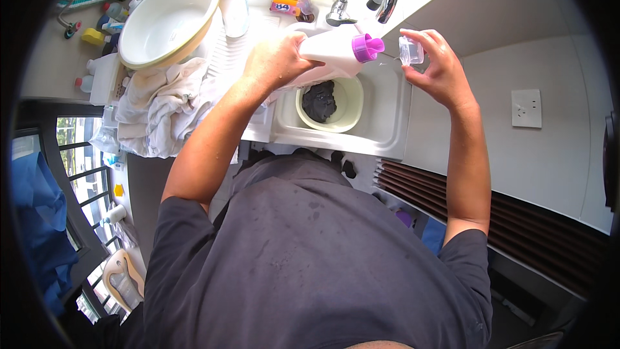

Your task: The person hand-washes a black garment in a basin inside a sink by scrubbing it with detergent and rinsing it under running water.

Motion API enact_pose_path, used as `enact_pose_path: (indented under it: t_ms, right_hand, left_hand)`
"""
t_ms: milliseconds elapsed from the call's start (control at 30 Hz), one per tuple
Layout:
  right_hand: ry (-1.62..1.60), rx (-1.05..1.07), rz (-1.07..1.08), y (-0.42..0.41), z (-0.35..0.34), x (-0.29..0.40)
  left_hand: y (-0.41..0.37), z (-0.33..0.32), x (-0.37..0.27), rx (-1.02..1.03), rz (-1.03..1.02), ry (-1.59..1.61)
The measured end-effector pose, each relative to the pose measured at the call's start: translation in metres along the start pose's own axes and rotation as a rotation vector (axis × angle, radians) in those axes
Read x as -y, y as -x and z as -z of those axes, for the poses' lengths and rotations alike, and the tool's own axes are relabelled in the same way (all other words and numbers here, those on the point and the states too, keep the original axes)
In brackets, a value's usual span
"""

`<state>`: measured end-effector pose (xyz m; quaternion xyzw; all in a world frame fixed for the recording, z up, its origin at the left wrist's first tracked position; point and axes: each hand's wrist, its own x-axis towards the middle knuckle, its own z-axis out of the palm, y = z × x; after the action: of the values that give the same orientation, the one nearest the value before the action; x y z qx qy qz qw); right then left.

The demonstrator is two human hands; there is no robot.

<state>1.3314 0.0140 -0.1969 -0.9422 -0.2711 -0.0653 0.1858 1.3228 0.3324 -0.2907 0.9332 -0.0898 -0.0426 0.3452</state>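
Observation:
My left hand (281, 58) grips a large white plastic bottle (334, 53), tilted so that its purple pouring spout (367, 48) faces right. Just right of the spout, my right hand (436, 65) pinches a clear plastic cap (410, 51) between thumb and fingers. Bottle and cap are a small gap apart. Below the bottle, a pale yellow basin (351, 111) stands in the white sink (387, 126). A dark wet cloth (319, 102) lies bunched in that basin, towards its left side. Whether any liquid is in the cap is hard to see.
A chrome faucet (339, 12) rises behind the sink. An orange bottle (286, 5) and a white bottle (234, 9) are at the back. Left are a large white basin (164, 19), piled pale cloths (160, 102) and a ribbed washboard (227, 55). A wall socket (526, 108) is on the right.

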Motion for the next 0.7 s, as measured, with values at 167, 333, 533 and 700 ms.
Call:
enact_pose_path:
  t_ms: [167,333,533,700]
  right_hand:
    - [0.157,0.038,0.104,-0.011,0.021,0.018]
    - [0.187,0.000,0.140,-0.019,0.039,0.033]
    - [0.081,-0.174,0.082,-0.010,0.023,0.032]
    - [-0.137,-0.019,-0.202,0.014,-0.057,-0.003]
  left_hand:
    - [-0.002,0.000,0.005,-0.050,0.002,-0.087]
    - [-0.004,0.002,0.013,-0.116,-0.016,-0.058]
    - [0.001,0.006,0.014,-0.151,-0.033,-0.045]
    - [0.003,-0.004,0.013,-0.145,-0.051,-0.097]
